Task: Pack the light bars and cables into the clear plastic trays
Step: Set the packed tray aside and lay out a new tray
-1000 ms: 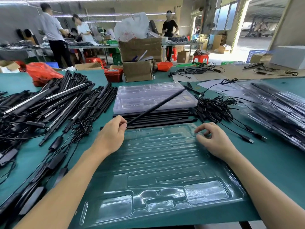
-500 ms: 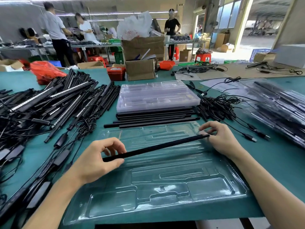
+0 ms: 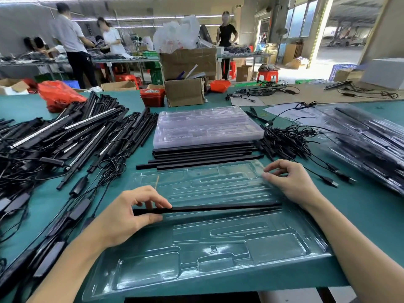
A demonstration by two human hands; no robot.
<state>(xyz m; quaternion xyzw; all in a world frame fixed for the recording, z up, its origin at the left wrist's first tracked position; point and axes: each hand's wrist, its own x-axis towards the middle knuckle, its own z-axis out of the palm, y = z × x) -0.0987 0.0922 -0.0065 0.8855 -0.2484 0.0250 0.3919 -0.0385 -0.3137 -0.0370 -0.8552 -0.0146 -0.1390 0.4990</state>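
Change: bar (image 3: pixel 218 208) now lies lower, flat across tray (image 3: pixel 218 254), frame centre.
Left hand (image 3: pixel 129 217): pinches bar's left end.
Right hand (image 3: pixel 290 182): loosely curled, holding nothing, above bar's right end.

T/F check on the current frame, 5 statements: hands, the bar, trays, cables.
1. The left hand pinches one end of a black light bar. True.
2. The right hand grips the bar's other end. False: it rests on the clear tray near the far right corner, fingers off the bar.
3. The bar lies across the middle of the tray. True.
4. The tray's large near pockets already hold cables. False: they look empty.
5. The stack of clear trays sits to the right of the cable pile. False: the stack is left of the cables, behind a row of black bars.
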